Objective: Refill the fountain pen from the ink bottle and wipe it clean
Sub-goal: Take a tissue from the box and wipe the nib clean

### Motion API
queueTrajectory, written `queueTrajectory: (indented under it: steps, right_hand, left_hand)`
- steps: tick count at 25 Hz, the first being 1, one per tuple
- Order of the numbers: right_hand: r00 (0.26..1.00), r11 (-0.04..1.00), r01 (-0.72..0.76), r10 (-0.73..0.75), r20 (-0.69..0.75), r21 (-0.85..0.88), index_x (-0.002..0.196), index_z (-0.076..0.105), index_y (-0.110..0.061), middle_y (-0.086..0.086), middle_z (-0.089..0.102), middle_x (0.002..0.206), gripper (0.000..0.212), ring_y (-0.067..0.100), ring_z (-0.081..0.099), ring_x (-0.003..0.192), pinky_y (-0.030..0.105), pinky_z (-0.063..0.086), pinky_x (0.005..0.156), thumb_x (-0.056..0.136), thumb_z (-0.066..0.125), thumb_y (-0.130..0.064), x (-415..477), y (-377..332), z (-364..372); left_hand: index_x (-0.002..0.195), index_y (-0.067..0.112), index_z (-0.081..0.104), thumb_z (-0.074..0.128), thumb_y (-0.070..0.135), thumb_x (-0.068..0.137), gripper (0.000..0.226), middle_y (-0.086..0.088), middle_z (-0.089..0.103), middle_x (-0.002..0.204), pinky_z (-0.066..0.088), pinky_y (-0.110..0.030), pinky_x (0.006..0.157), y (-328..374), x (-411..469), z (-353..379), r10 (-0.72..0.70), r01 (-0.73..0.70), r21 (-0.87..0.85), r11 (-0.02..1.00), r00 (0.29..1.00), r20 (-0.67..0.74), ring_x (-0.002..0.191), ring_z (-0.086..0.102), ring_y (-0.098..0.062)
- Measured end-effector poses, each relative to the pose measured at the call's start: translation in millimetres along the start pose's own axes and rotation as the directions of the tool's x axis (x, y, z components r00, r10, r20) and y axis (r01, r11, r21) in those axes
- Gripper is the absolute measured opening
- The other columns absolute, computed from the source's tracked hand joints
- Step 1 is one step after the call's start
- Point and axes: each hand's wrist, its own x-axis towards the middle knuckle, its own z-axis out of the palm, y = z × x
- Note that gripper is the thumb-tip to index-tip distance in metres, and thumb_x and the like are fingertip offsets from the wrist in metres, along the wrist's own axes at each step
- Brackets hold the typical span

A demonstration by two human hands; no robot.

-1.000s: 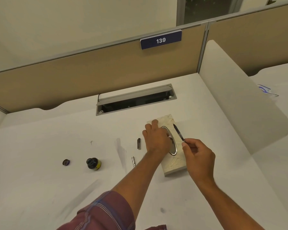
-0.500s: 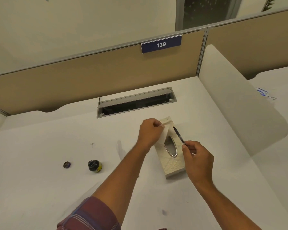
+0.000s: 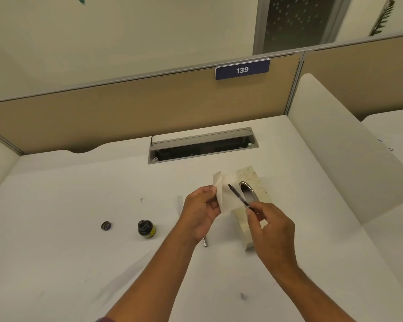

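Observation:
My left hand [image 3: 201, 211] pinches a white tissue [image 3: 226, 191], held up above the desk just left of the tissue box [image 3: 254, 180]. My right hand [image 3: 269, 228] grips the dark fountain pen section [image 3: 239, 197] by its lower end, with the nib pointing up and left in front of the tissue. The open ink bottle [image 3: 146, 229] stands on the desk to the left, and its cap [image 3: 106, 225] lies further left. A small silver pen part [image 3: 205, 242] shows under my left wrist.
The white desk [image 3: 56, 263] carries a few dark ink smudges. A recessed cable tray [image 3: 203, 145] lies at the back, before a tan partition with a sign reading 139. A white curved divider [image 3: 340, 159] bounds the right side.
My left hand pulled a tissue out of the box and lifted it to the left. My right hand brought the pen nib over in front of the tissue.

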Motion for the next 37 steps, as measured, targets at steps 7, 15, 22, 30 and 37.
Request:
queueTrajectory:
  steps: [7, 15, 22, 30, 37]
  right_hand:
    - [0.997, 0.997, 0.063, -0.060, 0.056, -0.054, 0.097, 0.075, -0.012, -0.003, 0.071, 0.085, 0.011, 0.010, 0.062, 0.073, -0.002, 0.039, 0.071, 0.089, 0.073, -0.005, -27, -33, 32]
    - [0.990, 0.991, 0.079, -0.066, 0.121, -0.108, 0.102, 0.076, -0.014, -0.001, 0.073, 0.090, 0.012, 0.011, 0.065, 0.076, 0.014, 0.049, 0.070, 0.091, 0.071, -0.009, -52, -61, 60]
    - [0.969, 0.995, -0.038, 0.059, 0.239, -0.094, 0.099, 0.075, -0.026, -0.015, 0.073, 0.088, 0.008, 0.002, 0.065, 0.073, 0.010, 0.047, 0.065, 0.092, 0.071, -0.023, -63, -83, 69]
    - [0.949, 0.994, -0.101, 0.110, 0.295, -0.045, 0.093, 0.076, -0.030, -0.016, 0.073, 0.079, 0.006, 0.005, 0.066, 0.066, 0.020, 0.055, 0.065, 0.090, 0.073, -0.026, -62, -99, 74]
    - [0.937, 0.990, -0.123, 0.137, 0.322, -0.064, 0.095, 0.075, -0.030, -0.014, 0.074, 0.084, 0.007, 0.002, 0.063, 0.065, 0.013, 0.048, 0.065, 0.090, 0.074, -0.025, -61, -105, 78]
  left_hand:
    - [0.131, -0.003, 0.065, 0.050, 0.005, 0.110, 0.028, -0.023, 0.077, 0.125, 0.067, -0.042, 0.085, 15, -38, -33, 0.018, -0.012, -0.130, 0.991, 0.999, 0.051, 0.106, 0.077, -0.031]
    - [0.127, -0.001, 0.066, 0.056, 0.002, 0.106, 0.023, -0.020, 0.080, 0.119, 0.067, -0.042, 0.084, 29, -63, -70, 0.081, -0.078, -0.063, 0.995, 0.996, 0.047, 0.105, 0.079, -0.031]
    - [0.113, 0.001, 0.072, 0.062, -0.001, 0.101, 0.016, -0.014, 0.084, 0.102, 0.067, -0.041, 0.078, 46, -74, -100, 0.126, -0.126, 0.048, 0.991, 0.992, 0.004, 0.091, 0.082, -0.028]
    - [0.105, -0.001, 0.075, 0.064, -0.002, 0.099, 0.012, -0.013, 0.084, 0.097, 0.067, -0.038, 0.072, 54, -75, -120, 0.129, -0.125, 0.071, 0.990, 0.990, -0.052, 0.087, 0.083, -0.027]
    - [0.106, -0.003, 0.073, 0.063, -0.002, 0.099, 0.012, -0.018, 0.083, 0.102, 0.067, -0.041, 0.073, 60, -75, -132, 0.123, -0.118, 0.096, 0.988, 0.991, -0.051, 0.088, 0.082, -0.031]
